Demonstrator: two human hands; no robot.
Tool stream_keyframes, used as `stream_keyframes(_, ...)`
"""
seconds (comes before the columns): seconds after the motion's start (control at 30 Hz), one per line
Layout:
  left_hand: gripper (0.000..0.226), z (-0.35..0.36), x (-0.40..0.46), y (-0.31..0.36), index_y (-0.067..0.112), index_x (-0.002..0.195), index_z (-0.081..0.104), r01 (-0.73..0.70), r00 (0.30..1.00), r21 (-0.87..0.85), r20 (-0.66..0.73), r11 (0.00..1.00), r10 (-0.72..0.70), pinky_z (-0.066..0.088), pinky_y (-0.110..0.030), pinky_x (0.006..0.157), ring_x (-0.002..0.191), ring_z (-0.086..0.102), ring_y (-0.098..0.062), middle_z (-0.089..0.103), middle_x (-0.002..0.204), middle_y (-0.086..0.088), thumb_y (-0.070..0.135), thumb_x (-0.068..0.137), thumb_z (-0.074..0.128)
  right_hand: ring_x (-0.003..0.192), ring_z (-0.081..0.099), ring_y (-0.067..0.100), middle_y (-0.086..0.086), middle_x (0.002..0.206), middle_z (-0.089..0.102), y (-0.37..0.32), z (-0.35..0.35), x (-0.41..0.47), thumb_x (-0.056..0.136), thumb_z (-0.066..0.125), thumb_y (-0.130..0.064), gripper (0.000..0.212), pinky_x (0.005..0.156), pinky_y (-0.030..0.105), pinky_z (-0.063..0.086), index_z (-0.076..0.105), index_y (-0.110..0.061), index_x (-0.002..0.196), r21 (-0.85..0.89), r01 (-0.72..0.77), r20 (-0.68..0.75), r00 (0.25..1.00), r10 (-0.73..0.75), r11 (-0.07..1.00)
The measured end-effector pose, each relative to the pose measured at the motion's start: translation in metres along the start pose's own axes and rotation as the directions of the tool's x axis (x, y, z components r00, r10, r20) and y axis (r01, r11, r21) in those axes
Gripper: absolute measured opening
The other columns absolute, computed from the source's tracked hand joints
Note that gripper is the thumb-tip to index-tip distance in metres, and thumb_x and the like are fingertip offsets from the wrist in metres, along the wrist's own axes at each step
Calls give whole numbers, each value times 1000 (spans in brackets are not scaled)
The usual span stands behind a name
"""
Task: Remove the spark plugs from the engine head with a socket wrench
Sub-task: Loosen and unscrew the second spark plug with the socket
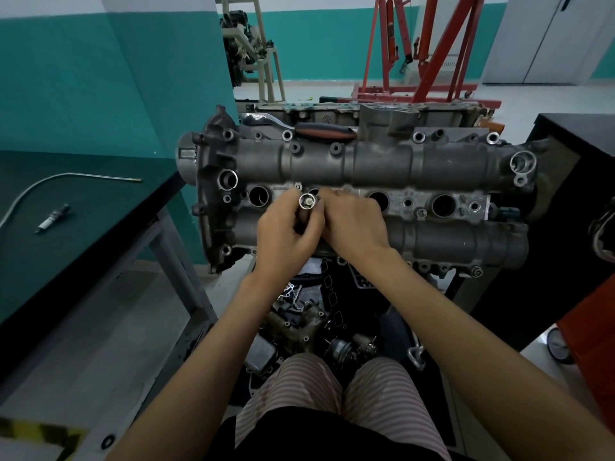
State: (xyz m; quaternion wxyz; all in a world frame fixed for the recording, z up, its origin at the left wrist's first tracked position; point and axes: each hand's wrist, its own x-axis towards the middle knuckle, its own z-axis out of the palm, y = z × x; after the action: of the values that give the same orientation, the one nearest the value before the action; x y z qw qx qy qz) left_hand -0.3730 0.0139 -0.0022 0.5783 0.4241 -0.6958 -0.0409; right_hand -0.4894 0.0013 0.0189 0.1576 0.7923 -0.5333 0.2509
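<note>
- At nine o'clock, a dark green workbench [100, 207] carries a thin bent metal tube [50, 181] and, just below it, a small loose spark plug with a white insulator and a dark metal end [53, 218].
- Filling the middle, a grey cast-metal engine head [432, 164] lies crosswise, with a row of round spark plug wells [444, 205] along its middle line.
- At twelve o'clock on the head's far edge rests a socket wrench with a chrome head and a black-and-orange handle [319, 132], touched by neither hand.
- Just left of centre, the left hand [288, 234] has its fingers curled round a silver tubular socket [307, 201], whose open end faces the camera with something pale inside; whether that is a plug cannot be told.
- Just right of it, the right hand [356, 224] touches the left, fingertips curled toward the same socket over the second well from the left; its exact hold is hidden.
- At one o'clock in the background stands a red steel engine hoist [422, 48].
- At six o'clock, loose dirty engine parts [299, 321] lie on the floor beyond striped trouser knees [332, 394].
</note>
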Motion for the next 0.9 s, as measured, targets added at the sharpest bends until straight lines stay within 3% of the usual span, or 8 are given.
stream_keyframes(0.17,37,1,2,2,3,68,49,45,998,-24,-42,999,-46,37,-37,50,53,40,-15,45,57,-4,33,91,49,64,61,31,10,90,59,-4,-3,-1,93,45,-34,27,44,28,13,45,-7,95,34,-3,-38,999,4,999)
stream_keyframes(0.3,41,0,3,4,5,58,41,-10,999,22,-49,1000,11,33,-38,48,50,33,-17,33,52,1,28,89,53,74,63,30,8,88,65,-2,-3,0,89,46,-37,28,52,28,24,52,-10,96,28,-21,-16,1000,21,999)
stream_keyframes(0.4,36,-1,1,2,5,65,42,6,1000,-16,-24,1000,-7,35,-36,49,51,38,-18,39,54,-1,31,88,51,82,63,29,7,95,66,0,0,0,92,42,-34,27,56,28,27,54,-12,101,-21,-2,4,1000,2,1000)
stream_keyframes(0.5,28,-1,-1,1,5,76,46,18,1000,-52,-16,998,-19,36,-30,49,52,43,-13,46,58,2,30,89,47,75,63,31,11,94,62,-2,-2,-1,91,36,-31,28,52,29,24,49,-7,98,4,16,-25,1000,-16,1000)
stream_keyframes(0.6,26,0,0,1,10,70,45,11,999,-49,-32,999,-12,33,-27,50,52,36,-7,38,56,11,28,90,47,66,62,31,11,91,59,-4,-5,-2,88,32,-36,35,49,29,22,46,-5,96,65,12,-55,998,-9,998)
stream_keyframes(0.77,48,3,4,-2,2,54,40,50,997,-45,-56,998,-53,29,-33,46,46,28,-14,35,45,-8,32,88,55,83,63,29,7,93,66,0,-1,0,89,42,-38,31,58,30,29,56,-13,101,21,-14,-4,1000,15,1000)
stream_keyframes(0.9,35,2,2,1,19,61,36,21,999,-56,-46,998,-23,29,-23,48,49,29,-7,30,50,8,31,86,57,81,63,30,9,95,65,0,-1,-1,91,39,-31,27,56,29,27,51,-8,100,35,13,-29,999,-12,999)
